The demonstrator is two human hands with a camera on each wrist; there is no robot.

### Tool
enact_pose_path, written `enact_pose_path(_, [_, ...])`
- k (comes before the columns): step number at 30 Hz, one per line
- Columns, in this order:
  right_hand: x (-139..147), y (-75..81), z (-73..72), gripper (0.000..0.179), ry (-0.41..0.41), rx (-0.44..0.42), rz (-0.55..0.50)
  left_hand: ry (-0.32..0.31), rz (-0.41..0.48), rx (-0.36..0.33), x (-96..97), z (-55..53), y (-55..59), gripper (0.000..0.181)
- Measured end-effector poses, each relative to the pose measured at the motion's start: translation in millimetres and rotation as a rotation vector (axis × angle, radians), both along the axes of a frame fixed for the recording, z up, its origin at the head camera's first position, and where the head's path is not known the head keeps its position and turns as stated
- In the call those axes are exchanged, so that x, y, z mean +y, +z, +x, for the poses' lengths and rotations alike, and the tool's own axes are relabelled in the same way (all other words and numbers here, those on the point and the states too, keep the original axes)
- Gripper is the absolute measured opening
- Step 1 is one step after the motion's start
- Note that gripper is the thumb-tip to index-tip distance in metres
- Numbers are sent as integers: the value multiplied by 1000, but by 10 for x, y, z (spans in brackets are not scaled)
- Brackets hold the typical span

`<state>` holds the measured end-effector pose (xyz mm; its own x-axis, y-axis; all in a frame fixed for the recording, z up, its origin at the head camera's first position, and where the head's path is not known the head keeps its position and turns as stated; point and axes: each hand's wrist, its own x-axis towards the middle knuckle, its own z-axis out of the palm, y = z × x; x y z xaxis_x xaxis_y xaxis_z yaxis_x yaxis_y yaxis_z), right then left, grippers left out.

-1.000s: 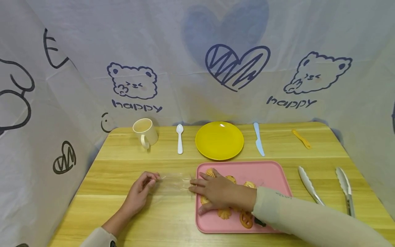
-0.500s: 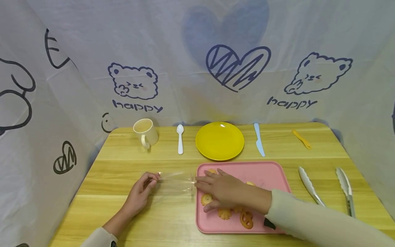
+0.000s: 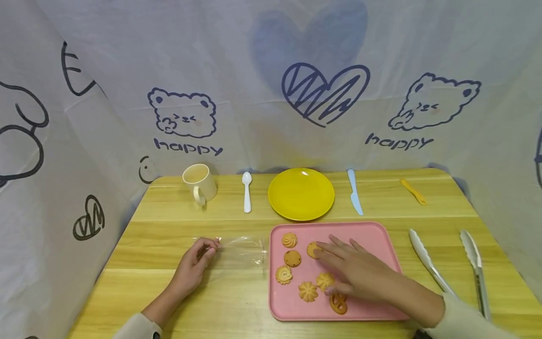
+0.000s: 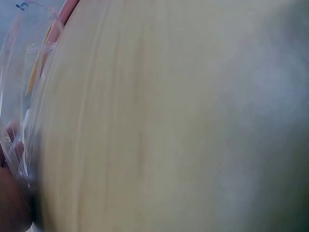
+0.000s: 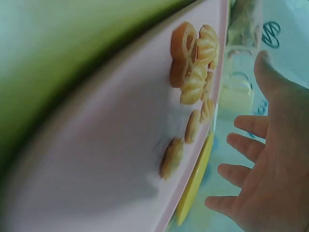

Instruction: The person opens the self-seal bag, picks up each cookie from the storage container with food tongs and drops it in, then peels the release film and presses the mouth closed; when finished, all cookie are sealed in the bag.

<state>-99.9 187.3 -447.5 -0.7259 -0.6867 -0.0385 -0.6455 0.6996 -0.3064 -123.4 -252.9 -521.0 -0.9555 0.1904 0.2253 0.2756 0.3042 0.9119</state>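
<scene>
My left hand (image 3: 192, 266) pinches the near end of a clear plastic bag (image 3: 243, 252), which lies flat on the table, its other end close to the tray. In the left wrist view the bag (image 4: 31, 96) shows at the left edge. Over the pink tray (image 3: 288, 308) hovers my right hand (image 3: 360, 268), fingers spread and holding nothing. Several cookies lie on the tray, among them a swirl cookie (image 3: 290, 240), a round speckled cookie (image 3: 292, 258) and a pretzel-shaped one (image 3: 338, 305). The hand partly covers another cookie (image 3: 312, 250). In the right wrist view a cookie (image 5: 172, 158) lies below the hand.
Along the back of the table stand a cream mug (image 3: 200, 182), a white spoon (image 3: 247, 193), a yellow plate (image 3: 301, 194), a light blue knife (image 3: 354, 193) and a small yellow utensil (image 3: 412, 191). Metal tongs (image 3: 478, 268) lie right of the tray. A printed cloth (image 3: 254, 117) hangs behind.
My right hand has moved right, away from the bag and across the tray, uncovering the cookies on the left side. The left hand stays at the bag.
</scene>
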Motion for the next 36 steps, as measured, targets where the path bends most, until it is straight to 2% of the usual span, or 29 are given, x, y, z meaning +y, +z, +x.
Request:
enact_pose_path(5, [225,-45,170,82,-123,39,-68,9,-10,4,-5,0,-12,13])
enact_pose_path(9, [439,-105,308,83,-222,138,-118,17,-12,-2,-9,1,-23,13])
enact_pose_path(12, [630,-123,398,84,-334,135,-147,18,-14,-5,-9,6,-25,13])
enact_pose_path(16, [909,-138,498,90,-517,44,-186,18,-16,-8,-10,7,-16,14])
enact_pose_path(22, [1369,-322,632,102,-710,43,-223,18,-22,-10,-13,3,-1,13])
enact_pose_path(26, [1641,-472,696,110,-802,33,-213,17,-28,1,-15,1,-4,13])
enact_pose_path(32, [1865,-601,718,119,-917,-134,-230,14,-10,-1,-19,-2,-20,13])
enact_pose_path(36, [1931,-623,689,124,-960,-168,-241,11,-2,-1,-16,-6,-27,13])
